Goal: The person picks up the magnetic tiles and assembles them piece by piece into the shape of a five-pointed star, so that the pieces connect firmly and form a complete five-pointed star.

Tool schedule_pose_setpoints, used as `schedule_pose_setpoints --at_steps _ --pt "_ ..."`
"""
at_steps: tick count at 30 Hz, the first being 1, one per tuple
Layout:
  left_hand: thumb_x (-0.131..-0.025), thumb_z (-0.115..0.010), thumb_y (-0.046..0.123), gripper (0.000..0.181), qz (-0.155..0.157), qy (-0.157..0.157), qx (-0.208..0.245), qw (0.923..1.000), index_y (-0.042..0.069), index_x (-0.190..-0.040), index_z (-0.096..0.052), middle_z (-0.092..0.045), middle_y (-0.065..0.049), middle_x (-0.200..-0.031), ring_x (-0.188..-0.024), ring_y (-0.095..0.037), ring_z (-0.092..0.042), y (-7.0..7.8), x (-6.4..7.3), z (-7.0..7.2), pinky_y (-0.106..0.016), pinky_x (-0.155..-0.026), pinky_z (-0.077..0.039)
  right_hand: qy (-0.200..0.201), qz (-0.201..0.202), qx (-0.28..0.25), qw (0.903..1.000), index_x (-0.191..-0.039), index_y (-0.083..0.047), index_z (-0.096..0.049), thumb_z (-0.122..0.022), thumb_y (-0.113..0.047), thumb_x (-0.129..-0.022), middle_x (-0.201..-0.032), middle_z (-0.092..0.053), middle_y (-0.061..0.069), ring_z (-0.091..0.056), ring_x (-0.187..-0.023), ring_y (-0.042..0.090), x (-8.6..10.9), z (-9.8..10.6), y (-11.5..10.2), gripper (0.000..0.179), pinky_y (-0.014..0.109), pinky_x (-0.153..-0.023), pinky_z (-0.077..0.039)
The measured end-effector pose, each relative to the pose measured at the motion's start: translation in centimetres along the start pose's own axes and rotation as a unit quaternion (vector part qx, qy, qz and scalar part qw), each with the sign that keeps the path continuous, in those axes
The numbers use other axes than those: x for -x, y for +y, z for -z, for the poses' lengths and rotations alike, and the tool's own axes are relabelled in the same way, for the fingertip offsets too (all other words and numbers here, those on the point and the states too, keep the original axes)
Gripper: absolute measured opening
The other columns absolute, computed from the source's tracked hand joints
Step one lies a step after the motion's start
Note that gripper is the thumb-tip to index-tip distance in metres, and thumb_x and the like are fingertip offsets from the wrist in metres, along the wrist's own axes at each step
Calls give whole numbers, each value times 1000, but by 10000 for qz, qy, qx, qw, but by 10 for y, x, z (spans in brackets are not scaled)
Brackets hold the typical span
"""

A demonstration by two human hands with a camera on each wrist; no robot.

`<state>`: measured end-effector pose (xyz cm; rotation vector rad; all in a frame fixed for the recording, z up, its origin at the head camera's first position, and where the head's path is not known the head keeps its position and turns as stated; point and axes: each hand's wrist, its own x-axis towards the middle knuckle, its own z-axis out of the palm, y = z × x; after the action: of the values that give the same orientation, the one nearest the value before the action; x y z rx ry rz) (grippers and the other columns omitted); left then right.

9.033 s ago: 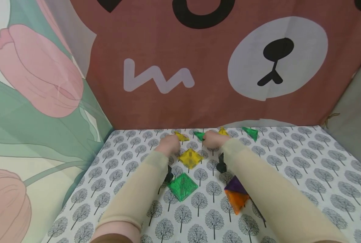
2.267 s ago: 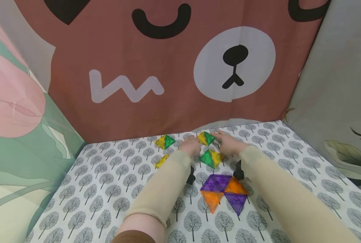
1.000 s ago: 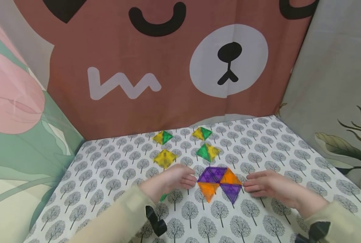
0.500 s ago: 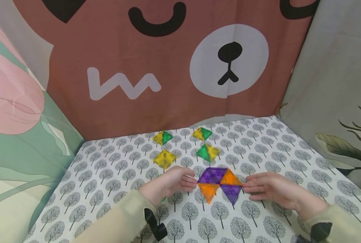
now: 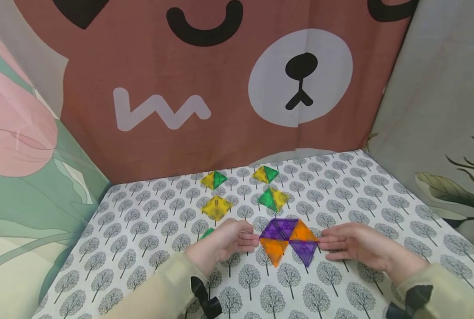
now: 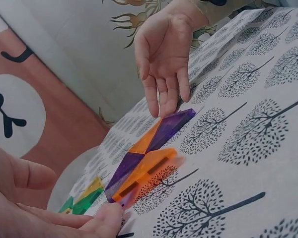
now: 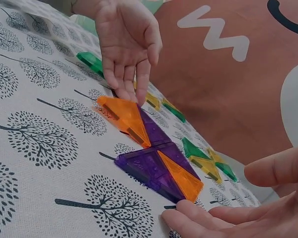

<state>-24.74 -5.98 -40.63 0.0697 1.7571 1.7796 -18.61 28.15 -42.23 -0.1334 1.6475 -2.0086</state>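
Observation:
Purple tiles (image 5: 278, 229) and orange tiles (image 5: 274, 251), translucent magnetic triangles, join edge to edge in one piece between my two hands. My left hand (image 5: 228, 241) is at its left corner, fingers straight and fingertips right at the edge. On the opposite side my right hand (image 5: 356, 246) points its extended fingers inward, tips at the right corner. In the right wrist view the orange tile (image 7: 124, 116) lies by the left fingertips. The left wrist view has the far purple tile (image 6: 174, 126) below the right fingertips.
Beyond stand a yellow-green pair (image 5: 214, 180), a second yellow-green pair (image 5: 265, 174), a green-yellow pair (image 5: 273, 199) and a yellow diamond (image 5: 217, 208). A green tile (image 5: 206, 233) is partly hidden behind my left wrist. A tree-print cloth (image 5: 149, 283) covers the table; a bear-print curtain (image 5: 181, 146) rises behind.
Over two seconds ago my hands were at the far yellow-green pair; they have since come back to the purple and orange piece. In the last half second they barely move, fingertips closing on its corners.

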Motion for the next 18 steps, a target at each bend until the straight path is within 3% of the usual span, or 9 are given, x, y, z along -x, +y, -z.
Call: schedule_pose_setpoints --at_steps 7,14,18 --pt "-97 -53 7 34 -20 19 46 10000 -17 -121 -51 -63 -30 -109 -98 -39 -66 -2 -3 -4 -44 -87 -56 270 -51 62 9996 -131 16 -43 -44 -13 -104 -124 -59 25 -59 -115 36 -1 -3 -2 39 53 -98 -47" --pt "-96 -54 5 34 -31 103 -43 9999 -17 -121 -50 -61 -32 -111 -99 -41 -66 -1 -2 -5 -44 -86 -56 348 -3 255 9991 -141 21 -25 -46 -15 -104 -131 -51 34 -57 -117 40 1 -8 -6 56 53 -98 -47" --pt "-95 -56 7 38 -30 159 -126 9998 -16 -124 -48 -61 -32 -111 -99 -40 -65 2 2 -8 -44 -86 -56 388 -73 269 9989 -141 21 -24 -47 -16 -104 -132 -50 35 -56 -118 41 0 -10 -8 57 54 -98 -47"
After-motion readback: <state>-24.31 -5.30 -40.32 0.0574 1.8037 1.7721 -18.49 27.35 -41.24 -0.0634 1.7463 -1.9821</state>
